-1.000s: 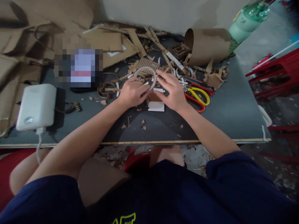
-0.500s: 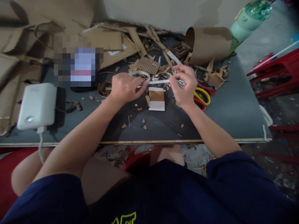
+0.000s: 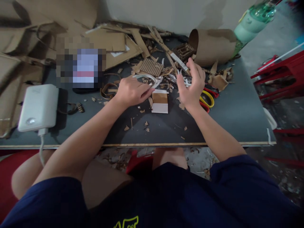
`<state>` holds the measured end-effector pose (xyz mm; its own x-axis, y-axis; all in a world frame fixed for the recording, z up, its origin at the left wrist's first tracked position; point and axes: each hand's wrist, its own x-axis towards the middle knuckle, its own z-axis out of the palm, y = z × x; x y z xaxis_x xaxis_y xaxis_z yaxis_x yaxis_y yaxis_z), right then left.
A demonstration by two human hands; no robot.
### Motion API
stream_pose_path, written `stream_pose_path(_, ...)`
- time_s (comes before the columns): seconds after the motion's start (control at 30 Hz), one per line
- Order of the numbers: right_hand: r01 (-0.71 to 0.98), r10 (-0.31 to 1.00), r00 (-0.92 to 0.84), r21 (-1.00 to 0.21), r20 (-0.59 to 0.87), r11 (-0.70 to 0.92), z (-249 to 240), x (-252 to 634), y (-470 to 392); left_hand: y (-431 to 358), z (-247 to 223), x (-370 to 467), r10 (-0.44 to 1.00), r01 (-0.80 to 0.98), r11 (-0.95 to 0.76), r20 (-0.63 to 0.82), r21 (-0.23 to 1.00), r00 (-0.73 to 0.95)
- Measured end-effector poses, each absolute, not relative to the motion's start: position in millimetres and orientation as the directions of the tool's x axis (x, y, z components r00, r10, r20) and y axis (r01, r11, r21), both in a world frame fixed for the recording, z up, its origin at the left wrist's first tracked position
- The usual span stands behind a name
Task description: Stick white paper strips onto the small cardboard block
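Observation:
My left hand (image 3: 130,91) is closed on a white roll of tape (image 3: 152,78), whose rim shows beyond the fingers. Right of it, my right hand (image 3: 193,84) is raised with thumb and fingers apart. A small whitish bit shows by that thumb's tip; whether it sticks there is unclear. Between the hands, on the dark table, lies a small cardboard piece (image 3: 160,99) with white strips along two edges. Scissors with yellow and red handles (image 3: 208,99) lie partly hidden behind my right wrist.
A ridged cardboard piece (image 3: 152,66) and scraps lie beyond the hands. At the back right are a cardboard tube (image 3: 215,46) and a green bottle (image 3: 254,23). To the left stand a white power bank (image 3: 39,107) with a cable and a blurred phone (image 3: 85,68).
The white strip stretched between my hands is no longer there. My right hand has opened and moved slightly right; my left hand has shifted a little right with the tape.

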<state>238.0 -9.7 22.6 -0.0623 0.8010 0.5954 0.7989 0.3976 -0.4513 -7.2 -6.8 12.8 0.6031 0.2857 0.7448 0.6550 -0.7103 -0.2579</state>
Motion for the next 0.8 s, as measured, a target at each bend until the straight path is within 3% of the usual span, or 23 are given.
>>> stream_pose_path(0.17, 0.669, 0.731, -0.406, -0.367, 0.548, 0.646, 22, 231, -13, -8, 11, -8, 0.431, 0.688, -0.713, 0.689, -0.136, 0.583)
stream_pose_path(0.27, 0.629, 0.682, -0.523, -0.309, 0.51, 0.713, 19, 224, -16, -9, 9, -7, 0.452, 0.673, -0.732, 0.665, -0.104, 0.594)
stream_pose_path(0.43, 0.675, 0.71, -0.509, -0.286, 0.487, 0.68, 17, 225, -17, -8, -2, -3, 0.451, 0.686, -0.716, 0.666, -0.128, 0.594)
stream_pose_path(0.63, 0.682, 0.719, -0.485, -0.299, 0.499, 0.668, 22, 224, -23, -8, -10, -1, 0.494, 0.705, -0.708, 0.689, -0.035, 0.53)
stream_pose_path(0.8, 0.669, 0.721, -0.501, -0.315, 0.478, 0.673, 20, 220, -23, -11, -2, 2, 0.416, 0.694, -0.703, 0.704, -0.152, 0.575)
